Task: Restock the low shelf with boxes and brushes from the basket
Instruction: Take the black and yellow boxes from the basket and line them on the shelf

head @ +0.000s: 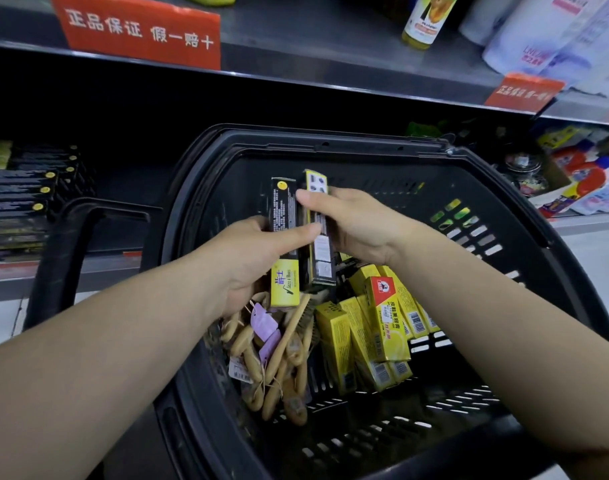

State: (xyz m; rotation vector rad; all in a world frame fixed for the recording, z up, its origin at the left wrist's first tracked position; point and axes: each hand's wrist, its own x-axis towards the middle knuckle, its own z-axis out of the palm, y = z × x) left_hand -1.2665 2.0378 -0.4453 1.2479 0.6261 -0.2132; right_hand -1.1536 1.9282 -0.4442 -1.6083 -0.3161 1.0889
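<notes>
Shop aisle: dark low shelf (98,268) far left, stacked black boxes (22,199) already on it, so that's the target. Left hand (258,261), grip wrapped round a black-and-yellow box (284,206), up over the basket (330,147). Wooden brushes (282,355) heaped underneath. Right hand (361,223), grip pinching a second box (322,258) tight alongside, prob. bunching both for one trip. Yellow boxes (375,327) wait at right, inside.

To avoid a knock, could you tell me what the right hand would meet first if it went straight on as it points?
Probably the box held by the left hand, just beside the second box in the right hand; depth is unclear.
</notes>
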